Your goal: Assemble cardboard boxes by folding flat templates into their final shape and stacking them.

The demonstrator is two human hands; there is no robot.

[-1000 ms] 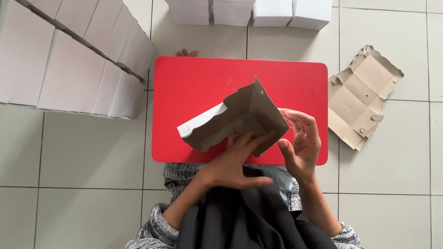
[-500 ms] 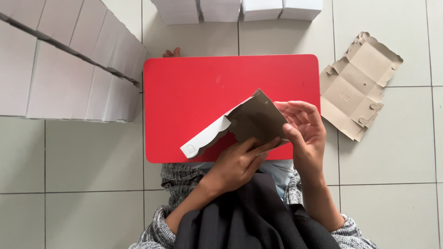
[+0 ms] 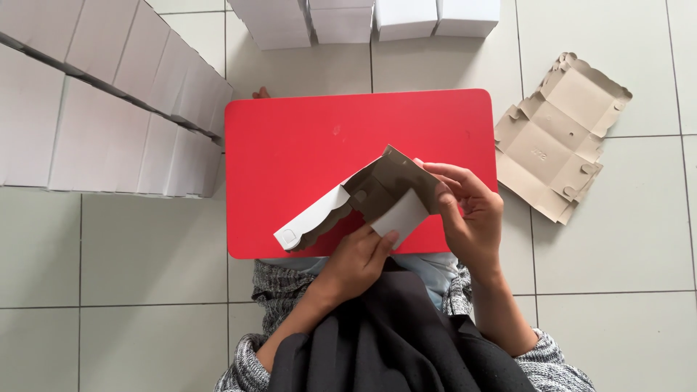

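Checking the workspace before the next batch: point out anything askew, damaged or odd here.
Nothing looks damaged or spilled. The flat unfolded box blank lies at an angle on the floor tiles beside the red table, not squared to them. The half-folded box sits between left hand and right hand. The white box stacks look orderly.

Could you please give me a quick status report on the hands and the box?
Left hand and right hand both grip the half-folded cardboard box above the red table. Flat box blank lies right, apart. Nothing in the way.
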